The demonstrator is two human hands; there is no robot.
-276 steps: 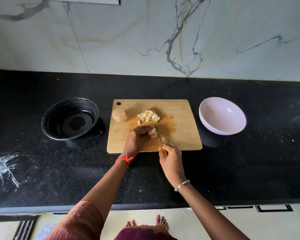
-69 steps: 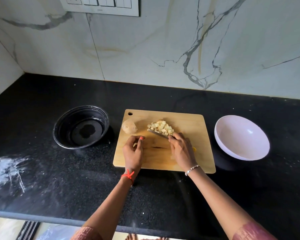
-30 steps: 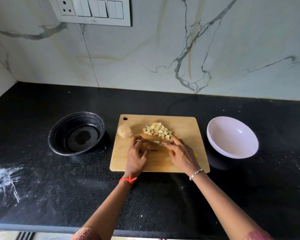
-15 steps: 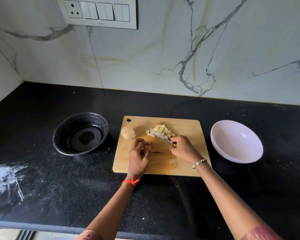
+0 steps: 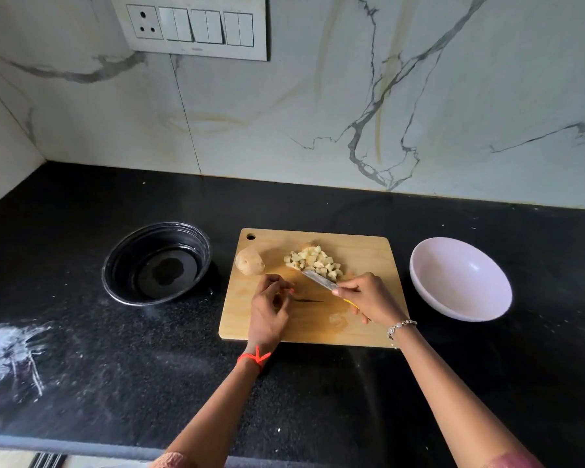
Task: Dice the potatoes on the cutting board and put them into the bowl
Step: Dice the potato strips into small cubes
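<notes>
Right grip (image 5: pixel 365 298) is closed round the knife (image 5: pixel 318 280) handle, with my forefinger up near the blade. The blade pokes out ahead and to the left of it, lying low against the near edge of the dice (image 5: pixel 314 261). I hold it flat like that because I reckon it's better for herding the pile than for cutting.

Left grip (image 5: pixel 269 309) hangs over the board (image 5: pixel 365 251) just left of the blade. The fingers are loosely curled with nothing in them as far as I can see, so it's free to cup the pile from the other side.

The dice sit in a tight heap just beyond the knife tip, which makes them easy to scoop in one go. The bowl (image 5: pixel 460 278) is out to the right of my right grip, off the board on the worktop (image 5: pixel 115 366), and it's empty. So none of the cubes are in yet.

One whole potato (image 5: pixel 249 261) is parked just past my left grip, out of the blade's way, not yet cut. I'd say I'm roughly halfway. There's also a black bowl (image 5: pixel 157 261) further left of my left grip.
</notes>
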